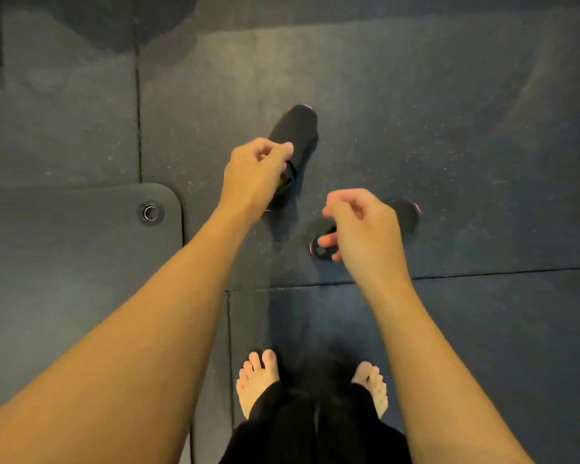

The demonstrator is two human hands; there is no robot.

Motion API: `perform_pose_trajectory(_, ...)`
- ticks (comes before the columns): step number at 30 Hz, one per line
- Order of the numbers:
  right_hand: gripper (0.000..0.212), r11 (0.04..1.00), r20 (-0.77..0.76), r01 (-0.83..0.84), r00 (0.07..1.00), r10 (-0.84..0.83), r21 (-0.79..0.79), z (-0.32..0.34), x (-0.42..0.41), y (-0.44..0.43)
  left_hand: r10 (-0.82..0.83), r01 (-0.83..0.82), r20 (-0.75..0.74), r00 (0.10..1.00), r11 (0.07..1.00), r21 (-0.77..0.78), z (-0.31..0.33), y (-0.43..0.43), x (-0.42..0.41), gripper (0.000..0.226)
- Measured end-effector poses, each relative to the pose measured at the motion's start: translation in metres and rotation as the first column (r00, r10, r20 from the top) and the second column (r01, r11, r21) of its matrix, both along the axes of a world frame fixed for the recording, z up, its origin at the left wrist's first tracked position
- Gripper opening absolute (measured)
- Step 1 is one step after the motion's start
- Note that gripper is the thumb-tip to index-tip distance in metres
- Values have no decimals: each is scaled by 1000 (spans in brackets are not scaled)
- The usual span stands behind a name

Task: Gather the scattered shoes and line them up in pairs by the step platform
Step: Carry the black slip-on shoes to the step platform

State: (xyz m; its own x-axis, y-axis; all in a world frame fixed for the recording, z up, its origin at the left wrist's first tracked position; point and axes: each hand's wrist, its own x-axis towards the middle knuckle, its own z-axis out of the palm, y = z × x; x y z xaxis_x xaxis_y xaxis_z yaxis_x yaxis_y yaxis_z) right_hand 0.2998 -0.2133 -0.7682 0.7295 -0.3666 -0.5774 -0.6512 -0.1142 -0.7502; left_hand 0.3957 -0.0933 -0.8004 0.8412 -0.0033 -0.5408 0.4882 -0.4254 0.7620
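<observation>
This is a gym: rubber floor tiles (416, 95), mat (64, 236).

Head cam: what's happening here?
A barefoot person stands on the dark floor over two black, pink-trimmed shoes. The left hand grips the far shoe at its opening. The right hand hooks its fingers into the heel of the near shoe. No step platform is in view, and nothing is lined up yet.

Black shoes (295, 128), pink trim; speckled dark floor (449, 128).

The single wide-angle head camera looks almost straight down from standing height onto the floor (449, 128).
</observation>
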Motion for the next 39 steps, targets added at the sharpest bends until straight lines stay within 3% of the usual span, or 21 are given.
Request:
perform_pose_trajectory(7, 28, 928, -284, -218, 950, 131, -302, -101, -3, 15, -143, 126, 78, 987, 972, 198, -94, 7, 11, 20)
perform_pose_trajectory(12, 41, 909, -397, -257, 911, 115, -327, -141, -5, 22, -364, 309, 53, 930, 851, 424, -135, 10, 5, 27)
perform_pose_trajectory(19, 42, 881, -400, -303, 905, 147, -363, -169, -9, 25, -566, 485, -57, 823, 646, 590, -152, 10, 9, 35)
perform_pose_trajectory(23, 31, 833, -361, -318, 920, 156, -452, -163, -10, 19, -591, 409, 71, 803, 634, 657, -138, 3, 7, 23)
perform_pose_trajectory(31, 29, 834, -169, -174, 981, 98, -524, -46, -14, 4, -615, 364, 188, 766, 656, 661, -23, -12, -25, 24)
perform_pose_trajectory(35, 34, 824, -153, -219, 975, 162, -523, 66, -18, -2, -620, 381, 195, 760, 668, 639, 87, -24, -37, 21)
perform_pose_trajectory(39, 28, 798, -76, -156, 988, 137, -582, 217, -10, -28, -627, 364, 245, 739, 678, 638, 233, -48, -32, 17)
